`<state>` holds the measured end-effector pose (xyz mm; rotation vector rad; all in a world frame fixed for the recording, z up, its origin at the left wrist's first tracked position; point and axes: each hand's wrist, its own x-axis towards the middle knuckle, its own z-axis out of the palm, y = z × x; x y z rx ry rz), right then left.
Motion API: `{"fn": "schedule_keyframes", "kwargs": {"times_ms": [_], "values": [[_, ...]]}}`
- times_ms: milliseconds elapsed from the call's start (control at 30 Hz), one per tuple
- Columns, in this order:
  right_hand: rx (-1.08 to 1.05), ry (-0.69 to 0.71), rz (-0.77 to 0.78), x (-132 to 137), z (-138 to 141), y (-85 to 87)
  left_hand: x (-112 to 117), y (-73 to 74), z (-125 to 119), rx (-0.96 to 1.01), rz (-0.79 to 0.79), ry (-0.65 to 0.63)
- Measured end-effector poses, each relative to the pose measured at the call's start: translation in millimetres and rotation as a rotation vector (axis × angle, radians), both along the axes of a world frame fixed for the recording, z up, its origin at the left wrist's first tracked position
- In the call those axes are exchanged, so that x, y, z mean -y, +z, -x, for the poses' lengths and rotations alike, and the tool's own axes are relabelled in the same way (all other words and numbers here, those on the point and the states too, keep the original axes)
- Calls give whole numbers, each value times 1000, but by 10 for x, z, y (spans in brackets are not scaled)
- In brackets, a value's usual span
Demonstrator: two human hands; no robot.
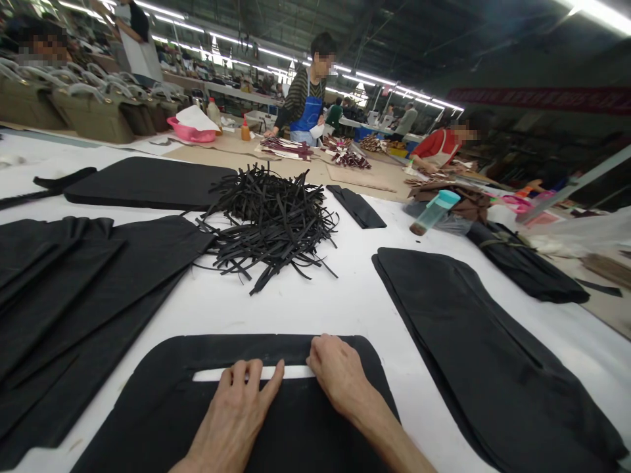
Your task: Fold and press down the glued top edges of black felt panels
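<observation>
A black fabric panel (162,394) with rounded corners lies on the white table right in front of me. A long slot (211,374) is cut in it, showing the white table through it. My left hand (236,410) lies flat on the panel with fingers stretched out, fingertips at the slot's lower edge. My right hand (338,374) rests at the slot's right end, fingers curled down and pressing the fabric there. Neither hand holds anything loose.
A heap of thin black strips (269,220) lies mid-table. Stacks of black panels sit to the left (73,289), right (483,355) and far left (148,182). A teal-capped bottle (434,211) lies at right. Other people work at tables behind.
</observation>
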<state>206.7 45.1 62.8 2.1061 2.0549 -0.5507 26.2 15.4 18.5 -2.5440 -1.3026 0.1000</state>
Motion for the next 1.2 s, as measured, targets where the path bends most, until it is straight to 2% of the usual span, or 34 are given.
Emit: {"fn": "schedule_keyframes", "kwargs": {"times_ms": [133, 333, 433, 633, 767, 933, 1067, 1200], "values": [[-15, -12, -7, 1, -9, -19, -21, -17, -141, -87, 3, 14], [-58, -19, -26, 1, -39, -63, -33, -291, -316, 106, -174, -221], [-93, -19, -33, 3, -56, -67, -42, -385, -340, 129, -169, -239], [-267, 34, -69, 62, -290, -142, -56, -418, -315, 128, -103, -247], [-415, 97, -179, 147, -532, -244, -67, -423, -328, 139, -119, -236], [-350, 110, -208, 221, -648, -274, -65, -481, -357, 179, -109, -249], [-224, 31, -109, 182, -576, -159, -43, -512, -363, 206, -108, -302], [-134, -53, -7, 48, -479, -48, -39, -469, -391, 182, -70, -276]]}}
